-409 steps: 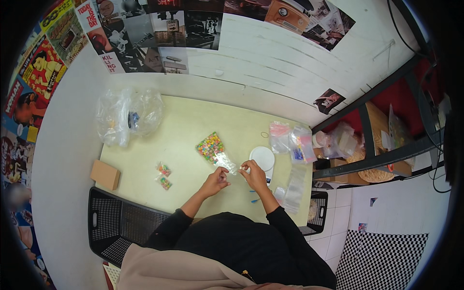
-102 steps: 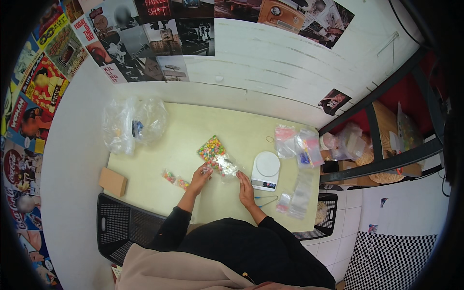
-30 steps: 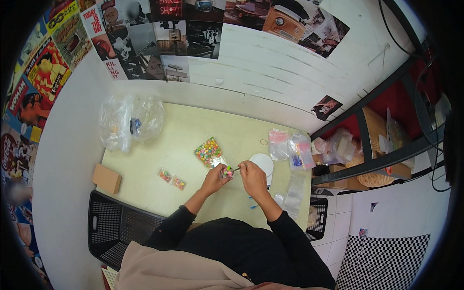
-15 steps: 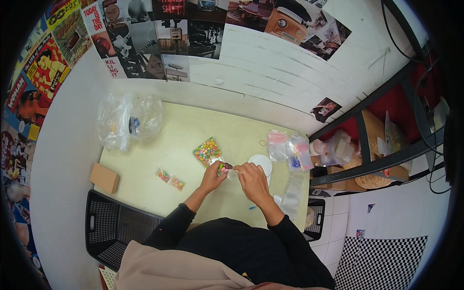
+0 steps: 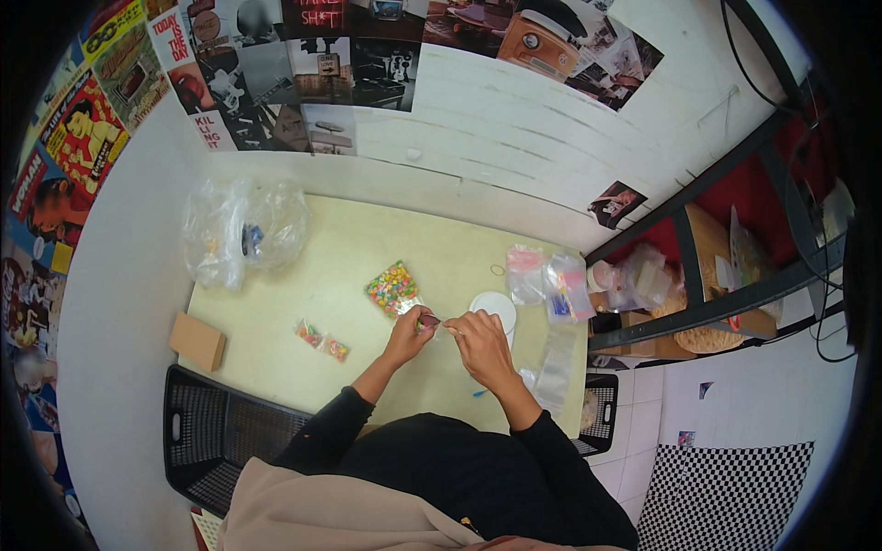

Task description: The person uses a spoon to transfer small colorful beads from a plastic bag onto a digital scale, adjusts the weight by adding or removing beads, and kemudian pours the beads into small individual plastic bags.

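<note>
Above the table's middle, my two hands are close together. My left hand (image 5: 405, 338) is closed on a small clear plastic bag (image 5: 438, 332), mostly hidden by the fingers. My right hand (image 5: 481, 343) pinches what looks like the handle of a small dark reddish spoon (image 5: 429, 320), whose bowl is at the left fingers. Just beyond the left hand lies a bigger clear bag of colourful candies (image 5: 392, 287). Left of it, two small filled candy packets (image 5: 322, 341) lie side by side.
Behind my right hand is a white round lid-like thing (image 5: 494, 303). Packs of clear bags (image 5: 557, 282) lie by the shelf (image 5: 703, 326). A large clear plastic bag (image 5: 243, 230), a brown box (image 5: 197, 341) and a black basket (image 5: 230, 432) are at left.
Colourful pieces showed at my left fingers before; now the dark reddish spoon bowl shows there without them. Both hands stay in nearly the same place.
</note>
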Demonstrator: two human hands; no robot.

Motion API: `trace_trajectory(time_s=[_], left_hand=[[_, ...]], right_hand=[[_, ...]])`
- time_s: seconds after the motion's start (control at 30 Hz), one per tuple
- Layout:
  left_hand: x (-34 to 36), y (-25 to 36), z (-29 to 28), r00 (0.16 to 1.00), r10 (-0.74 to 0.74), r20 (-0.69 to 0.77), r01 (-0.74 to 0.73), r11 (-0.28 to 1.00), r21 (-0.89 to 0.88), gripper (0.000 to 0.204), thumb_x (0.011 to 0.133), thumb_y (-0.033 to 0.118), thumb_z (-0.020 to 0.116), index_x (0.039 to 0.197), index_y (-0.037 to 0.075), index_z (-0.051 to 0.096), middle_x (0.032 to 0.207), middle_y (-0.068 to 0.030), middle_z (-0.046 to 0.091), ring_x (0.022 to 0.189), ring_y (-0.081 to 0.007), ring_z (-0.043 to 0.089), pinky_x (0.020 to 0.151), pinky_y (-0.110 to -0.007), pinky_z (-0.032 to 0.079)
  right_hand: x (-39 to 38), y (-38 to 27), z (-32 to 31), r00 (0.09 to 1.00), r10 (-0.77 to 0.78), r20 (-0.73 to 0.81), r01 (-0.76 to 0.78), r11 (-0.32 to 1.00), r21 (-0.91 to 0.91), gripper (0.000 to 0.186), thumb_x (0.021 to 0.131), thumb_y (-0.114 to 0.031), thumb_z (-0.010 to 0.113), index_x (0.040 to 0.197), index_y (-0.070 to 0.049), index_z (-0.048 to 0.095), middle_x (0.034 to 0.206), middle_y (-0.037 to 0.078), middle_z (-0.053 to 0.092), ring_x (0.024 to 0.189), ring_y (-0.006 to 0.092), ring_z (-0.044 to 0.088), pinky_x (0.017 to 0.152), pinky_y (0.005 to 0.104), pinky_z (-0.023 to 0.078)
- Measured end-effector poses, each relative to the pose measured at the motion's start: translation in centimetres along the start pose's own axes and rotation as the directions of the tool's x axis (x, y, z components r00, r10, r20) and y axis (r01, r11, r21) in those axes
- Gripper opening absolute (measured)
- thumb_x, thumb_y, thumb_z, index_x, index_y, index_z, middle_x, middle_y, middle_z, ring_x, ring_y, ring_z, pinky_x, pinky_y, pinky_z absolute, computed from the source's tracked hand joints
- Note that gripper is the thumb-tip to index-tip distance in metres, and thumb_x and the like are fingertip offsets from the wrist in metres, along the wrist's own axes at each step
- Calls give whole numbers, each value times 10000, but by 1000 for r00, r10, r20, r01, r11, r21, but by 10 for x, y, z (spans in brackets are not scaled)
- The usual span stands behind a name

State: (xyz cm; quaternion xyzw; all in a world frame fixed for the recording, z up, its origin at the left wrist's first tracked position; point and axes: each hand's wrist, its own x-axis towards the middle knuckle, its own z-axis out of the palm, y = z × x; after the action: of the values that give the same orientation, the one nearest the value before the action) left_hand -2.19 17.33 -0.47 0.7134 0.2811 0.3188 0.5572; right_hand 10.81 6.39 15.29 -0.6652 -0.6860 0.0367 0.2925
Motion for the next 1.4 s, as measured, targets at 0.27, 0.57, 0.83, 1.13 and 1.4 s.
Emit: trace_trajectory(time_s=[0.27, 0.57, 0.83, 1.13, 1.4], left_hand=[[-1, 11, 4, 998, 21, 60, -24, 998, 54, 305, 814, 62, 682, 1073, 12, 531, 830, -74, 567, 785, -179, 551, 761, -297, 457], [-6, 36, 12, 979, 107, 173, -131, 983, 132, 450, 760, 45, 667, 1176, 54, 498, 950, -107, 576, 953, -299, 556, 868, -398, 424], [-14, 16, 8, 964, 170, 203, -228, 923, 309, 465, 756, 53, 685, 1190, 54, 518, 1088, -125, 581, 1049, -310, 546, 925, -400, 401], [-16, 38, 6, 964, 233, 129, -260, 929, 265, 438, 728, 170, 767, 1094, 40, 566, 1039, -111, 600, 1000, -293, 569, 905, -383, 417], [-46, -13, -7, 984, -169, 48, 175, 964, -199, 286, 849, 96, 696, 1070, 29, 529, 917, -50, 580, 801, -125, 576, 673, -289, 495]], right_hand=[[5, 16, 3, 950, 283, -130, -227, 915, 334, 170, 968, -103, 436, 881, -2, 543, 903, 165, 515, 872, 342, 536, 783, 398, 438], [-20, 33, 52, 879, 447, 163, -468, 875, 124, 195, 855, -228, 622, 897, -38, 613, 828, 135, 618, 732, 328, 609, 655, 410, 466], [-22, 33, 46, 841, 514, 166, -540, 808, 234, 197, 825, -205, 643, 841, -11, 618, 759, 136, 611, 666, 268, 596, 616, 357, 457], [-30, 28, 52, 835, 514, 198, -550, 798, 245, 177, 840, -176, 614, 866, 0, 614, 782, 154, 618, 691, 285, 617, 623, 364, 467], [-45, 42, 43, 928, 368, 53, -371, 907, 201, 169, 937, -93, 445, 945, -19, 597, 967, 178, 533, 847, 351, 554, 805, 419, 444]])
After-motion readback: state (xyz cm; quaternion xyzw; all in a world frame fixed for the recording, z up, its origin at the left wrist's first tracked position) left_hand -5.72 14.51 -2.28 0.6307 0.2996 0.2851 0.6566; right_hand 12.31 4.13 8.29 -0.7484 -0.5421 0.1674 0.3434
